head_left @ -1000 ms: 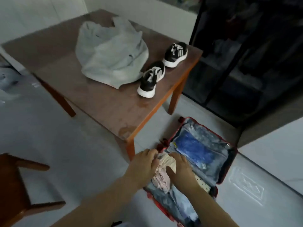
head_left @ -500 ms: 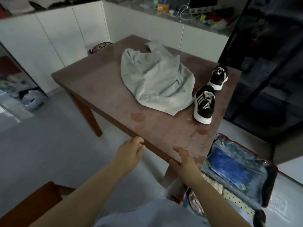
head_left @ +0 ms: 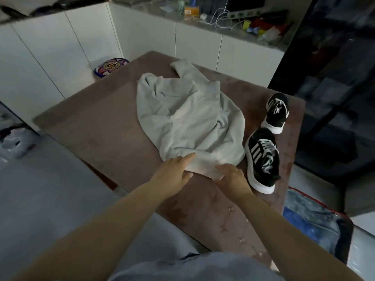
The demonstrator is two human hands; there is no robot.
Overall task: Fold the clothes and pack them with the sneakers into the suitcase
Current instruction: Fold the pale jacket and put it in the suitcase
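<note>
1. Head view, hands: the left hand point(head_left: 176, 169) lays straight fingers on the near hem of a crumpled light-grey cotton sweatshirt point(head_left: 188, 122). The right hand point(head_left: 231, 177) touches the hem's corner, but I cannot tell whether it pinches the cloth.
2. Head view, things: the sweatshirt sprawls unfolded on a brown wooden table point(head_left: 91, 128). Two black-and-white striped sneakers point(head_left: 262, 159) stand just beside it on the right.
3. Head view, progress: a red-edged fabric suitcase point(head_left: 316, 226) lies open on the floor with blue and pale fabric inside, so some packing seems done. Folding is barely begun and the sneakers are unpacked.

Left hand point(head_left: 176, 169), right hand point(head_left: 232, 178), now touching sweatshirt point(head_left: 188, 122)
</note>
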